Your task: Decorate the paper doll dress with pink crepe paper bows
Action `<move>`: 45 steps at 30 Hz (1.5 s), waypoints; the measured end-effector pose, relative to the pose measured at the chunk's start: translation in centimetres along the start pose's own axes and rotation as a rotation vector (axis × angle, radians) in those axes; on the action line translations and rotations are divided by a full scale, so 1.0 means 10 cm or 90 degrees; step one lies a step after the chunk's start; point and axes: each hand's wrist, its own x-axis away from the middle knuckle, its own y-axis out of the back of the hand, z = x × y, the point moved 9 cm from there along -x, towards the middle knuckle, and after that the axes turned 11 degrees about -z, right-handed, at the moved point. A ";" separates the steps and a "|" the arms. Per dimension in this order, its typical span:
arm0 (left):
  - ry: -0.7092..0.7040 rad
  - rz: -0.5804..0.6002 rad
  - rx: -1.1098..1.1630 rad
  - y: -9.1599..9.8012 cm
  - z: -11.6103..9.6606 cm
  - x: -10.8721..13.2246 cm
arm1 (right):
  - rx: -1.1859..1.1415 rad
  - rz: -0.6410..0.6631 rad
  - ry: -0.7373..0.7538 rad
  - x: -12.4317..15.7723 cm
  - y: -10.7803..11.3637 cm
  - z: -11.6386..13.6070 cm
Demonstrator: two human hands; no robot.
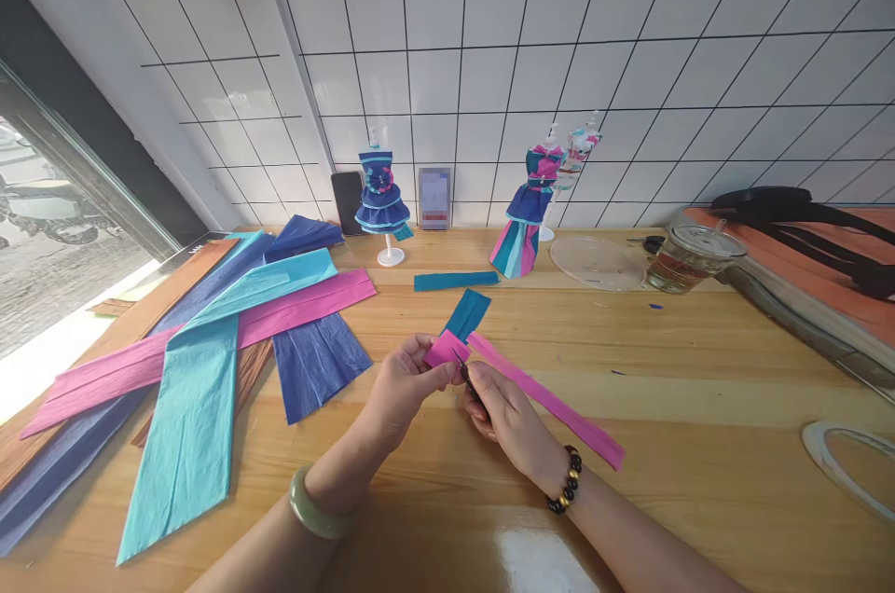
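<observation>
My left hand (402, 383) pinches a small pink piece of crepe paper (446, 348) at the middle of the wooden table (699, 406). My right hand (504, 411) is closed on small scissors (462, 369), whose tip touches the pink piece. A long pink strip (552, 402) runs from there toward the right, passing behind my right hand. A teal paper piece (467, 313) lies just beyond the pink one. I wear a green bangle on the left wrist and a bead bracelet on the right.
Long folded crepe sheets (210, 341) in teal, pink, blue and brown cover the left of the table. Two dressed mini mannequins (381, 197) (528, 211), a phone, a teal strip (456, 280), a clear lid and a glass cup (689, 257) stand at the back. A tape ring lies far right.
</observation>
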 end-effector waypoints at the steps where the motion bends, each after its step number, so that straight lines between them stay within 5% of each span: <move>1: -0.001 -0.004 -0.008 0.00 -0.01 0.00 | 0.001 -0.002 0.005 0.00 0.00 0.00; 45: -0.003 0.015 -0.003 -0.04 -0.04 0.02 | 0.046 -0.006 0.014 -0.02 0.04 -0.04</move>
